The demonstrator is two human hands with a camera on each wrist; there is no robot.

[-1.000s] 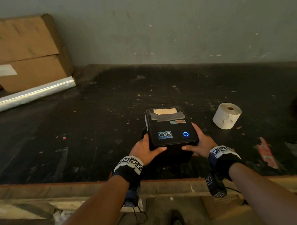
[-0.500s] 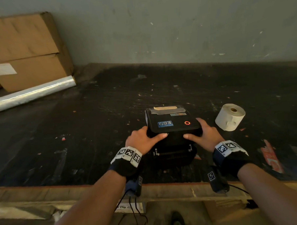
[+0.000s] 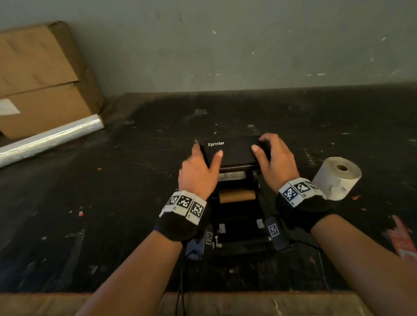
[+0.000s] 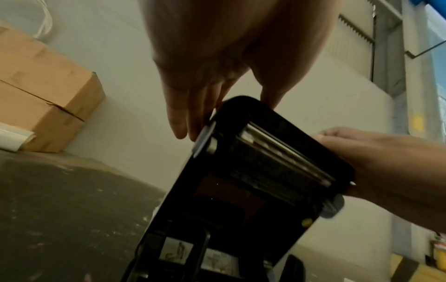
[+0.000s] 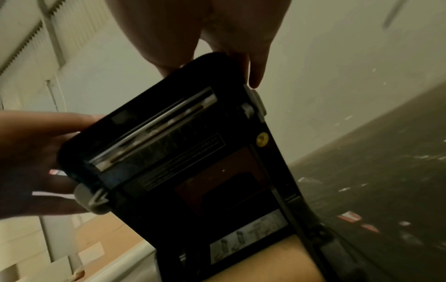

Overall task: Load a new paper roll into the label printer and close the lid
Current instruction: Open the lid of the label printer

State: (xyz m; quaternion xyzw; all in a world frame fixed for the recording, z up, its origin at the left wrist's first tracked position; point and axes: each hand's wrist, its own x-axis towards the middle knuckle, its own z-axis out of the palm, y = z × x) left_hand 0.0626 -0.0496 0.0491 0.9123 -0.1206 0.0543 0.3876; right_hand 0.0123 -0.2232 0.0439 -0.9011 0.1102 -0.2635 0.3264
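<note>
The black label printer (image 3: pixel 239 230) sits near the table's front edge with its lid (image 3: pixel 234 152) swung up and back. My left hand (image 3: pixel 198 167) grips the lid's left edge, thumb on the front face. My right hand (image 3: pixel 273 159) grips its right edge the same way. Inside the open bay lies a bare brown cardboard core (image 3: pixel 237 196). The wrist views show the lid's underside (image 4: pixel 263 171) (image 5: pixel 178 145) with its metal roller bar. A new white paper roll (image 3: pixel 336 178) lies on the table to the right of my right wrist.
Cardboard boxes (image 3: pixel 32 79) are stacked at the back left against the wall, with a clear film roll (image 3: pixel 42 141) lying in front of them. A red scrap (image 3: pixel 407 247) lies at the right. Cables hang off the table's front edge (image 3: pixel 180 302).
Both hands have lifted the printer lid from closed to fully raised, exposing the paper bay and the empty core. The hands moved up and back with the lid.
</note>
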